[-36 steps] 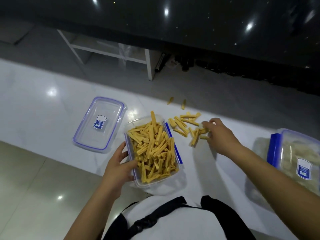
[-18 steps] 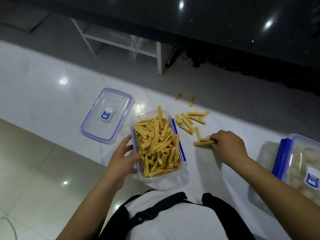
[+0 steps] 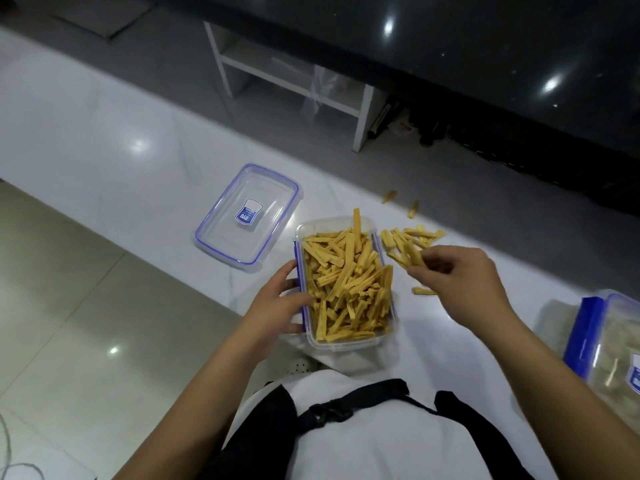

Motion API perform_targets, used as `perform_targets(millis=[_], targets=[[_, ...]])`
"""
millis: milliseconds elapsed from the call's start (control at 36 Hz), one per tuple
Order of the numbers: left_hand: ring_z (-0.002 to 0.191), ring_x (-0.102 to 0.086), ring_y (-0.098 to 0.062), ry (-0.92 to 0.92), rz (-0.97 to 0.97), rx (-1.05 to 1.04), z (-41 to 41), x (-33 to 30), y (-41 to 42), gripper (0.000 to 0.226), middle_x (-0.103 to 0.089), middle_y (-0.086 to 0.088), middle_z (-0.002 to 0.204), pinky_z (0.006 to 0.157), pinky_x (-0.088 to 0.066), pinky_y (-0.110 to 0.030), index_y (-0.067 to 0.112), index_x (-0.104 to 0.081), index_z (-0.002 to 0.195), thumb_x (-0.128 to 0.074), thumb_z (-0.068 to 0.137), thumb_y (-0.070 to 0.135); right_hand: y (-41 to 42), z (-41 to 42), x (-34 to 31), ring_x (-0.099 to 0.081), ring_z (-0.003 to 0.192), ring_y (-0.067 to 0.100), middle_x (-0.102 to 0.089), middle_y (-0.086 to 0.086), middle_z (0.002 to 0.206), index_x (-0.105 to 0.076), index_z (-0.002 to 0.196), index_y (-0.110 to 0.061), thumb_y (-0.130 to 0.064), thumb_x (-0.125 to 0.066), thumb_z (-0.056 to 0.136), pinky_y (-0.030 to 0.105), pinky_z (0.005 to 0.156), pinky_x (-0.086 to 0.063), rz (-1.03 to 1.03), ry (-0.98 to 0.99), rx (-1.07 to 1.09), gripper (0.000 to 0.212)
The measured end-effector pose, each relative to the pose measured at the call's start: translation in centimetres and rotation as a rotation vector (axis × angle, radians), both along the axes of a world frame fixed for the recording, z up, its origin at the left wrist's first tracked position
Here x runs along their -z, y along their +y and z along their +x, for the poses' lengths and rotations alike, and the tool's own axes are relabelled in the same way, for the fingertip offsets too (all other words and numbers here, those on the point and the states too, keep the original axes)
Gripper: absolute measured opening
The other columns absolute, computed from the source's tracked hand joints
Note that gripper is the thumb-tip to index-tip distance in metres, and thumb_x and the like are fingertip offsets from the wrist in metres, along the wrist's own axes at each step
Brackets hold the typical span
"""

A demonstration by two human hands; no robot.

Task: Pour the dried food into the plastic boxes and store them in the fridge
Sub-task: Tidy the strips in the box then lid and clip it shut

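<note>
Your left hand point(image 3: 277, 303) holds the near-left side of the open plastic box point(image 3: 343, 282) – thumb on the rim by the blue clip, fingers curled round the wall. Box sits on the white bench point(image 3: 114, 140), near edge, centre of view, heaped w/ yellow dried food sticks point(image 3: 346, 282); one stick pokes up past the far rim.

Your right hand point(image 3: 460, 275) is just right of the box, raised a bit over the bench – fingers curled in a narrow grip, pinching a few sticks point(image 3: 414, 254) at the fingertips. Can't tell exact count.

Spilled sticks point(image 3: 412, 237) lie loose on the bench just beyond the box's far-right corner, partly behind your right fingers. One stray stick point(image 3: 424, 291) lies on the bench under the right hand. Two more strays point(image 3: 401, 200) further off, near the far edge of the bench, apart from the pile.

The box's lid point(image 3: 247, 216) – clear w/ blue seal and a blue label – lies flat on the bench left of the box, near but not touching.

Second box point(image 3: 609, 355) at the right edge of view, lid on, blue clip on its left side, pale contents inside – too blurred to ID. Well apart from the open box.

White shelf unit point(image 3: 291, 74) on the floor beyond the bench, under a dark counter.
</note>
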State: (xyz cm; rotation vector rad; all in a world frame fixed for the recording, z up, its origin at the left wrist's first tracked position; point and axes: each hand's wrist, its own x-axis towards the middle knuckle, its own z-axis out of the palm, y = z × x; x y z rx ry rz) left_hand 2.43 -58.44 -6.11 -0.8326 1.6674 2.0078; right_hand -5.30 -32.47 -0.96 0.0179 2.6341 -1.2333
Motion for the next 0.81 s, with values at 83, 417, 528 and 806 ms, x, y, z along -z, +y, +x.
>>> perform_targets(millis=[83, 417, 528, 806], targets=[[0.099, -0.073, -0.017, 0.003, 0.017, -0.004, 0.2, 0.0, -0.1, 0.064, -0.066, -0.002, 0.125, 0.065, -0.061, -0.034, 0.04, -0.051, 0.14, -0.067, 0.091, 0.003, -3.3, 0.8, 0.0, -0.066, 0.076, 0.005, -0.071, -0.015, 0.078, -0.077, 0.09, -0.034, -0.031, -0.081, 0.08, 0.031, 0.071, -0.054, -0.037, -0.038, -0.068, 0.012], [0.097, -0.075, -0.017, 0.027, 0.067, 0.017, 0.7, 0.8, -1.3, 0.059, -0.076, -0.001, 0.111, 0.065, -0.061, -0.035, 0.037, -0.055, 0.138, -0.06, 0.091, 0.002, 3.7, 0.4, 5.4, -0.047, 0.128, 0.025, -0.04, 0.0, 0.152, -0.039, 0.149, -0.037, -0.013, -0.067, 0.09, 0.034, 0.097, -0.045, 0.421, -0.152, -0.256, 0.069], [0.095, -0.075, -0.014, 0.02, 0.053, 0.039, 0.5, 0.7, -1.6, 0.054, -0.076, 0.002, 0.107, 0.064, -0.061, -0.036, 0.037, -0.055, 0.136, -0.058, 0.093, 0.004, 4.2, -0.3, 7.0, -0.034, 0.135, 0.033, -0.029, 0.0, 0.16, -0.03, 0.152, -0.042, -0.018, -0.065, 0.092, 0.041, 0.106, -0.038, 0.539, -0.148, -0.338, 0.073], [0.094, -0.075, -0.012, -0.004, 0.028, 0.074, -0.1, 0.4, -1.6, 0.068, -0.076, -0.002, 0.11, 0.07, -0.062, -0.042, 0.037, -0.05, 0.142, -0.066, 0.079, 0.016, 0.7, -3.2, 7.8, -0.045, 0.125, 0.036, -0.042, 0.011, 0.149, -0.035, 0.152, -0.023, -0.019, -0.069, 0.085, 0.039, 0.1, -0.04, 0.522, -0.107, -0.278, 0.075]])
